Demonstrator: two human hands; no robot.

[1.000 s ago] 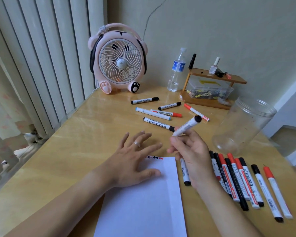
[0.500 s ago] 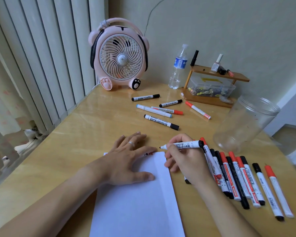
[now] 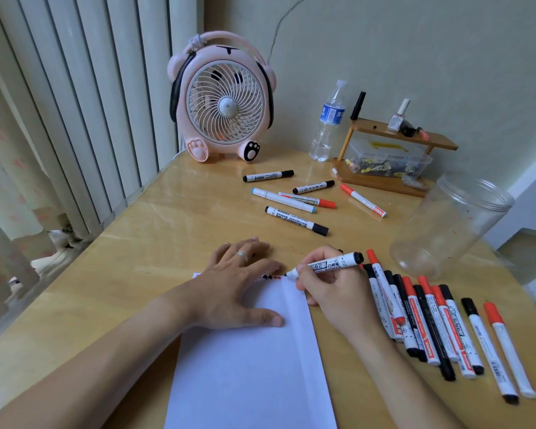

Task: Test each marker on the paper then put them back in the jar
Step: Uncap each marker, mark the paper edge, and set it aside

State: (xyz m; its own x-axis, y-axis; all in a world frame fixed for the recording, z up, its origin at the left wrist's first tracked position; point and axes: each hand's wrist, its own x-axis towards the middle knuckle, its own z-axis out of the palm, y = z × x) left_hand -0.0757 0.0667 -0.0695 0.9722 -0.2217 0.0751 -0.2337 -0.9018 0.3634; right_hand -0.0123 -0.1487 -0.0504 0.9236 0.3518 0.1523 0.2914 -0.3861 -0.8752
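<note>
A white sheet of paper lies on the wooden table, with small red and black marks along its top edge. My left hand rests flat on the paper's upper part, fingers spread. My right hand grips a black whiteboard marker, uncapped, its tip touching the top edge of the paper. A row of several red and black markers lies to the right of my right hand. The clear empty jar stands at the right, its mouth open.
Several more markers lie scattered in the table's middle. A pink fan, a water bottle and a wooden rack with a plastic box stand at the back. Vertical blinds run along the left edge.
My right hand brought the marker down from upright to nearly level, and its tip moved onto the top edge of the paper. My left hand stayed on the sheet.
</note>
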